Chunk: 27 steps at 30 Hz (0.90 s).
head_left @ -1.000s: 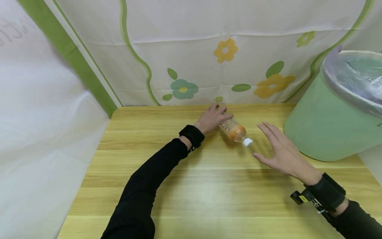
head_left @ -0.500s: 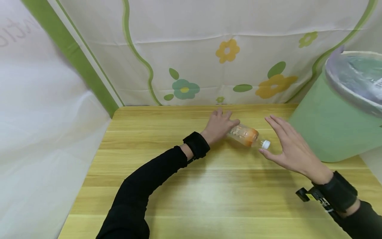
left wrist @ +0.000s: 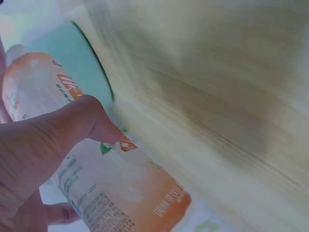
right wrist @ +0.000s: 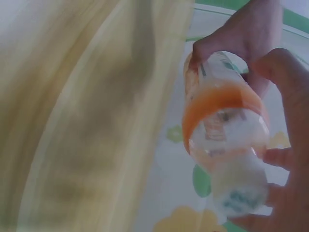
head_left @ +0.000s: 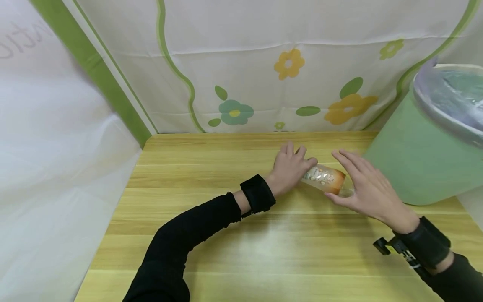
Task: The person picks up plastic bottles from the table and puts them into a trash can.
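A clear plastic drink bottle [head_left: 325,178] with an orange-and-white label lies slanted between the two hands, its neck toward the right. My left hand [head_left: 289,171] grips it near the base; the left wrist view shows the thumb lying across the label of the bottle [left wrist: 120,179]. Spread around the neck end is my right hand [head_left: 371,195], its fingers extended and thumb apart. From the right wrist, the white cap [right wrist: 240,195] sits beside the fingers of the right hand [right wrist: 289,159]; whether they touch it is hard to tell. In the head view, the right hand hides the cap.
A wooden table [head_left: 241,251] lies beneath the hands. On its right stands a light green bin [head_left: 426,155] lined with a clear bag, close beyond the right hand. A white flowered cloth [head_left: 241,75] hangs along the back edge, and white sheeting [head_left: 56,188] on the left.
My left hand has carried the bottle to the right, so its neck now sits within the right hand's spread. The right hand moved slightly right, then stayed nearly still.
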Each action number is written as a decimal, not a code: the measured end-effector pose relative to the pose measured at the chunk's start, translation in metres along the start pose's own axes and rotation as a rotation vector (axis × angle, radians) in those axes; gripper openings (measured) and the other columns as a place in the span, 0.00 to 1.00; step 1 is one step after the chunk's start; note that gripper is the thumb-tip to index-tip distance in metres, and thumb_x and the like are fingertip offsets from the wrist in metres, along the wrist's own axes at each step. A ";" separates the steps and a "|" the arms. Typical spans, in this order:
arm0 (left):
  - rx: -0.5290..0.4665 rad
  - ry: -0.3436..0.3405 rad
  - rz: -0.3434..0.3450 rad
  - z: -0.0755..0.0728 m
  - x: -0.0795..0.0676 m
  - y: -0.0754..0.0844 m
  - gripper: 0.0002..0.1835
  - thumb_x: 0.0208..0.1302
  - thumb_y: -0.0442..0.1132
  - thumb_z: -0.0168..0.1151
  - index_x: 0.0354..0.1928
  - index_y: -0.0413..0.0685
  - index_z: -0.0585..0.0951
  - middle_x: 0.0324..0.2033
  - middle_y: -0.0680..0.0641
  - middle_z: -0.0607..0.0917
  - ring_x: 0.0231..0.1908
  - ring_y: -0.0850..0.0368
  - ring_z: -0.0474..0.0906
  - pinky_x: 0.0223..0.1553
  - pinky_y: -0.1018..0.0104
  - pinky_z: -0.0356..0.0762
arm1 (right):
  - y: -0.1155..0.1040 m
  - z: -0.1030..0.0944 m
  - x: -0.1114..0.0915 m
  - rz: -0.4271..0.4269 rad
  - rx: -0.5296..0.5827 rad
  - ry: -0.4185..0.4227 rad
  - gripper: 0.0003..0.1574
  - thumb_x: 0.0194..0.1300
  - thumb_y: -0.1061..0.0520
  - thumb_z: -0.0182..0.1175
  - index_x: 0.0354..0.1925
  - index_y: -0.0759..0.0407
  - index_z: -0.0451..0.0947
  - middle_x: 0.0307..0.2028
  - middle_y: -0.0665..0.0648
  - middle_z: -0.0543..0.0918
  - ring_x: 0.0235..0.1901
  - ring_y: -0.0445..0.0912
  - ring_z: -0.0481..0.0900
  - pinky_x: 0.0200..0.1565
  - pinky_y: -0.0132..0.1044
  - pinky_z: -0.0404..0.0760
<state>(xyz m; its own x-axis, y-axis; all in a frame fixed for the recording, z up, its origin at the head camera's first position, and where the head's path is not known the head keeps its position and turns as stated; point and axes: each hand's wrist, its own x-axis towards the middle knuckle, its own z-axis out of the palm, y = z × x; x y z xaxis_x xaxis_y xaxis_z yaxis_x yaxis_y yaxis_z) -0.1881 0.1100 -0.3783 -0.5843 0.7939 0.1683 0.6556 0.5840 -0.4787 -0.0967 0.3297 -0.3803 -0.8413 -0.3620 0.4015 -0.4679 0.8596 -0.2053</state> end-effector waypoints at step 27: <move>-0.118 -0.052 0.061 -0.014 -0.013 0.016 0.40 0.54 0.69 0.72 0.68 0.69 0.73 0.57 0.47 0.76 0.51 0.49 0.70 0.51 0.60 0.73 | -0.011 0.009 -0.009 0.026 -0.017 -0.102 0.46 0.44 0.52 0.79 0.61 0.60 0.73 0.38 0.61 0.81 0.21 0.43 0.72 0.15 0.34 0.66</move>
<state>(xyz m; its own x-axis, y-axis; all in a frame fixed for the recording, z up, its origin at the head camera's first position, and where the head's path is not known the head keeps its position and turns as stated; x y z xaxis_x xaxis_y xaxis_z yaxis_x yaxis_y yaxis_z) -0.1635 0.1116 -0.3760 -0.5634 0.8206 0.0956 0.7407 0.5530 -0.3815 -0.0862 0.3206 -0.3896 -0.8766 -0.3737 0.3032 -0.4417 0.8749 -0.1987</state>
